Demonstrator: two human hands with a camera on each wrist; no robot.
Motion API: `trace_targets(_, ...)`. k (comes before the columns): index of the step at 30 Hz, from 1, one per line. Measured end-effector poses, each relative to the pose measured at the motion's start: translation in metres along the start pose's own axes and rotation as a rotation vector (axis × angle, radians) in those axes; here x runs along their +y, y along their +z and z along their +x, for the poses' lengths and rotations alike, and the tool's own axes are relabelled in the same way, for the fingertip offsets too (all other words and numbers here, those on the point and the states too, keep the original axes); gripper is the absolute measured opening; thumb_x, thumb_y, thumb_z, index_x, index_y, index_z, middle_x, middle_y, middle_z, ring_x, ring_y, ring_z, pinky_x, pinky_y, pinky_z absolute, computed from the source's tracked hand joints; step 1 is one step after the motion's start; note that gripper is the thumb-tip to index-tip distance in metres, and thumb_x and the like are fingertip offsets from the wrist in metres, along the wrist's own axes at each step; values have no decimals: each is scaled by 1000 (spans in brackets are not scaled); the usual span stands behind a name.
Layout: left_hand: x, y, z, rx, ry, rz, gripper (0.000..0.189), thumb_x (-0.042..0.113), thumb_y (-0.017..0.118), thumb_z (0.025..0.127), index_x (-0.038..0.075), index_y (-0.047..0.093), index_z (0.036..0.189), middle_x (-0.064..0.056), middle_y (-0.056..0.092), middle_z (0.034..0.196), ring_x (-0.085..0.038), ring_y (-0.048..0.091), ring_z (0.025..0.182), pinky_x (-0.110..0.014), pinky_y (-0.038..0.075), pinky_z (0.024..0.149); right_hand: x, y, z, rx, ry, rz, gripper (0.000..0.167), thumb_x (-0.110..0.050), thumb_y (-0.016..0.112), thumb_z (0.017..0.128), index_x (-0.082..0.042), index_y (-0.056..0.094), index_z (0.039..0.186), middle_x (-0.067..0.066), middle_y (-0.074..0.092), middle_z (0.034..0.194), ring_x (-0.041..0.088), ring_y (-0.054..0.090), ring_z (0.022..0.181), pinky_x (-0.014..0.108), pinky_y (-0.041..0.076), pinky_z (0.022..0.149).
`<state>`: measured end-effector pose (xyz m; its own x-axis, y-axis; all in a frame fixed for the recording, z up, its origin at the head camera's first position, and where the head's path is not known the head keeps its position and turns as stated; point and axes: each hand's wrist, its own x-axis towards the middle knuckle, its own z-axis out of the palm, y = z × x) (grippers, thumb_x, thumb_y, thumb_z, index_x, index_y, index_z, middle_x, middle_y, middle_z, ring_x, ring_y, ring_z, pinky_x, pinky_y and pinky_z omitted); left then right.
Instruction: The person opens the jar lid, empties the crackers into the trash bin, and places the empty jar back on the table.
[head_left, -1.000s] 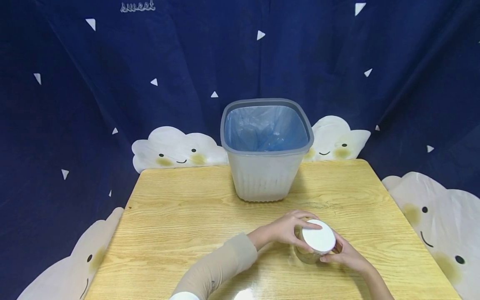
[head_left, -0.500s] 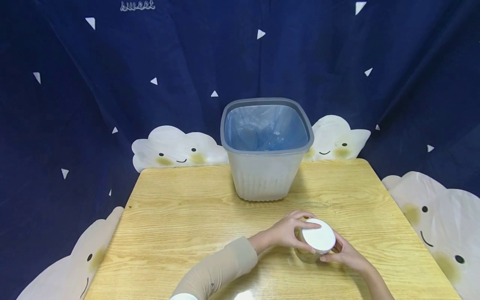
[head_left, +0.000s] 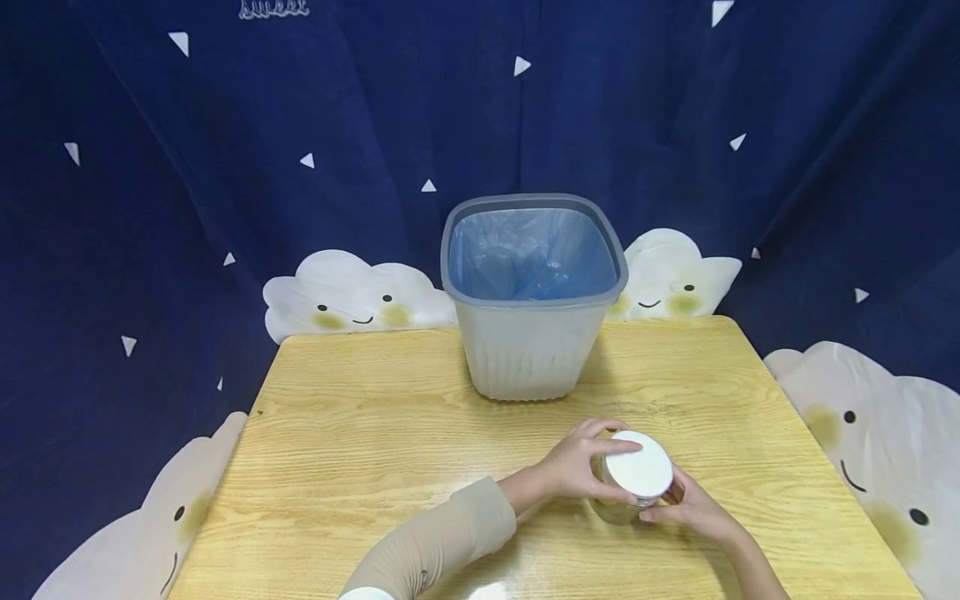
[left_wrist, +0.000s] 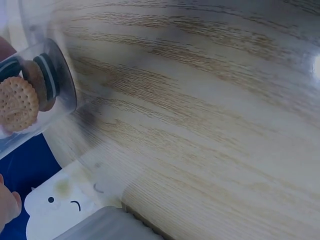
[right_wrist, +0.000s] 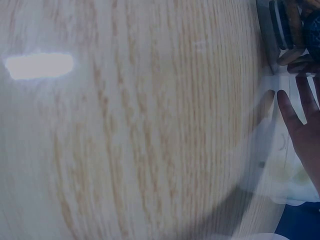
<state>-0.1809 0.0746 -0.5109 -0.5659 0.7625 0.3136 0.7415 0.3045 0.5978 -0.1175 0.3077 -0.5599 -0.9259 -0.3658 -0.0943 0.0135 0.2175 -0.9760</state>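
A clear jar with a round white lid stands on the wooden table, right of the middle in the head view. My left hand grips the lid from the left, thumb at the near edge and a finger lying across the top. From the right, my right hand holds the jar's side below the lid. Through the clear wall in the left wrist view I see a round biscuit and dark sandwich cookies. The fingers behind the jar are partly hidden.
A whitish bin with a grey rim and blue liner stands behind the jar, near the table's back edge. A dark blue curtain with white clouds and triangles hangs behind and at both sides.
The white lid has shifted slightly up in the head view, and more of the jar's neck shows beneath it. The left thumb has moved a little rightward. The right hand has barely moved.
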Motion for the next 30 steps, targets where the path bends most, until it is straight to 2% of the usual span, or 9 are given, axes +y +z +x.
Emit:
trace_targets(3, 0, -1, 0, 42, 24, 15, 68, 40, 81, 65, 22, 56, 126, -1, 41, 136, -11, 32, 126, -33, 32, 101, -1, 0, 1, 5, 23, 3, 94, -2, 70, 74, 7, 7, 142, 35, 15, 141, -19, 34, 109, 7, 31, 89)
trace_targets(7, 1, -5, -1, 85, 16, 38, 67, 41, 80, 65, 22, 57, 125, -1, 41, 136, -12, 34, 125, -32, 34, 99, -2, -1, 1, -12, 13, -7, 91, -2, 69, 75, 10, 8, 141, 39, 13, 140, -19, 35, 109, 9, 33, 90)
trace_targets(10, 1, -7, -1, 110, 1, 47, 67, 42, 81, 64, 23, 57, 124, 1, 41, 136, -12, 34, 126, -33, 34, 99, -2, -2, 1, -16, 17, -30, 90, -3, 68, 76, 10, 8, 141, 38, 14, 141, -16, 36, 109, 32, 37, 100)
trace_targets(13, 0, -9, -1, 127, -15, 51, 69, 43, 81, 63, 24, 57, 124, 2, 41, 136, -12, 33, 127, -35, 33, 100, -1, -3, 1, -22, 20, -40, 91, -4, 68, 77, 7, 6, 143, 37, 16, 142, -10, 39, 112, 57, 28, 100)
trace_targets(14, -1, -10, -1, 131, -18, 54, 69, 43, 81, 62, 25, 57, 124, 2, 42, 136, -12, 33, 127, -35, 33, 100, -1, -3, 1, -24, 21, -38, 92, -4, 67, 77, 6, 5, 143, 36, 16, 142, -9, 40, 112, 58, 27, 100)
trace_targets(18, -4, -12, -3, 148, -35, 54, 70, 43, 81, 62, 25, 57, 125, 2, 41, 136, -11, 33, 126, -36, 33, 100, 1, -4, 2, -41, -6, -15, 91, -2, 67, 77, 7, 4, 143, 37, 20, 140, -5, 45, 112, 28, 37, 99)
trace_targets(20, -5, -14, -5, 161, -41, 46, 70, 43, 82, 62, 25, 57, 125, 2, 41, 136, -11, 34, 125, -37, 33, 100, 2, -3, 3, -47, -28, 4, 90, 0, 67, 77, 8, 6, 142, 21, 33, 142, -6, 46, 112, 14, 35, 93)
trace_targets(25, -8, -20, -9, 187, -63, 19, 68, 40, 82, 63, 24, 57, 124, 3, 42, 136, -11, 34, 126, -41, 32, 101, 5, -3, 4, -75, -123, 45, 85, 5, 65, 78, 9, 8, 142, -22, 42, 131, -4, 45, 115, 12, 34, 93)
trace_targets(30, -15, -24, -14, 220, -62, 1, 68, 38, 83, 61, 24, 58, 123, 0, 44, 134, -13, 35, 125, -42, 33, 101, 6, -2, 6, -105, -189, 57, 83, 7, 64, 78, 3, 14, 144, -18, 39, 136, 0, 43, 119, 14, 35, 95)
